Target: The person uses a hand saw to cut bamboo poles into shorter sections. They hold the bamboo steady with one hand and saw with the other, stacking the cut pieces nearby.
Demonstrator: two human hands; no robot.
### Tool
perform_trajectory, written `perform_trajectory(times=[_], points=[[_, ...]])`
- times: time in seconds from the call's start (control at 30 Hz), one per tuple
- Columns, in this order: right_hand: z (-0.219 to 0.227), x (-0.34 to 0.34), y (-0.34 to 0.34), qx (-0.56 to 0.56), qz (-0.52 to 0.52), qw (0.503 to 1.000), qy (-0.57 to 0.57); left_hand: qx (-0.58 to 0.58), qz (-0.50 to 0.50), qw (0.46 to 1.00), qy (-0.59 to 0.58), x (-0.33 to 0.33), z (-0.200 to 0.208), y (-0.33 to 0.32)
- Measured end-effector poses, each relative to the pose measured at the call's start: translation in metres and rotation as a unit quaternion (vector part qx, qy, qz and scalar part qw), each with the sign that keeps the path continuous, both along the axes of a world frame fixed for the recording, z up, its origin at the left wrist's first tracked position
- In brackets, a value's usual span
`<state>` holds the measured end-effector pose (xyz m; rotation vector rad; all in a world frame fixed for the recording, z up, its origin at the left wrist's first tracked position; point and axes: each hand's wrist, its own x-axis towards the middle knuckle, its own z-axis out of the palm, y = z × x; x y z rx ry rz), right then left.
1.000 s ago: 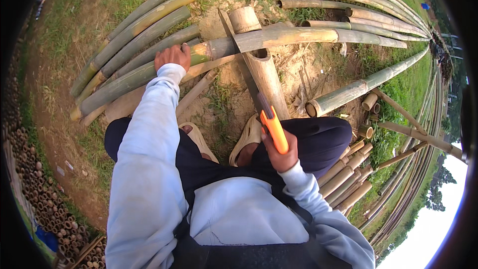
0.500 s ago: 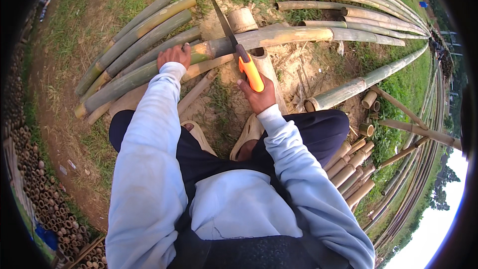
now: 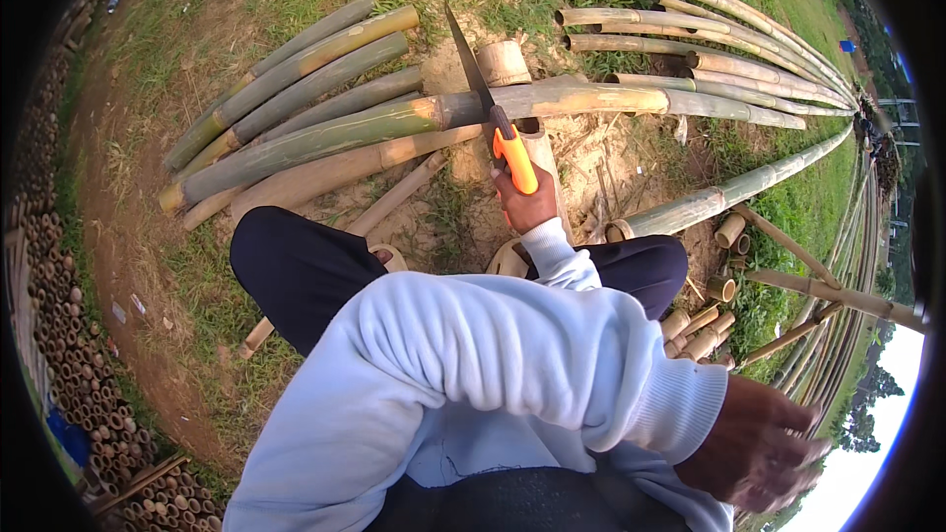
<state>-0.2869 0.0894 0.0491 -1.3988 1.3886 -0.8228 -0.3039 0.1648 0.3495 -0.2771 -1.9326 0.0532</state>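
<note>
My right hand (image 3: 529, 203) is wrapped round the orange handle of a hand saw (image 3: 514, 160). The saw's dark blade points up and away, crossing a long bamboo pole (image 3: 591, 99) that lies across in front of me. My left arm reaches over my body, and my left hand (image 3: 754, 445) is at the lower right, away from the bamboo. Its fingers are smeared by motion, and I see nothing clear in it. Under the pole, beside the saw, are an upright bamboo stub (image 3: 504, 62) and another bamboo support (image 3: 540, 153).
Cut bamboo lengths (image 3: 325, 54) lie at the left, with more poles (image 3: 709, 30) at the far right. A thick pole (image 3: 729, 187) rests nearer on the right, by short offcuts (image 3: 721, 289) and a bamboo frame (image 3: 838, 294). Stacked bamboo (image 3: 84, 365) fills the left edge.
My left hand has let go of the bamboo pole and swung across my body to the lower right. The right hand keeps its grip on the saw, whose blade still crosses the pole.
</note>
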Motion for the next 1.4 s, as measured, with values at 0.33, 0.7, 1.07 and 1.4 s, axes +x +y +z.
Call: perform_trajectory(times=[0.33, 0.7, 1.07, 1.4], points=[[0.01, 0.01, 0.0, -0.012, 0.014, 1.0, 0.018, 0.386, 0.584, 0.713, 0.047, 0.209, -0.093, -0.14], [0.007, 0.008, 0.004, 0.012, 0.013, 1.0, -0.009, 0.307, 0.064, 0.947, 0.066, 0.065, -0.024, 0.001], [0.02, 0.012, -0.002, -0.007, 0.027, 0.997, 0.068, 0.274, 0.903, 0.236, -0.231, 0.435, -0.115, -0.098], [0.019, 0.003, 0.0, -0.01, 0.009, 0.999, 0.047, 0.522, 0.679, 0.475, -0.202, 0.339, -0.255, -0.142]])
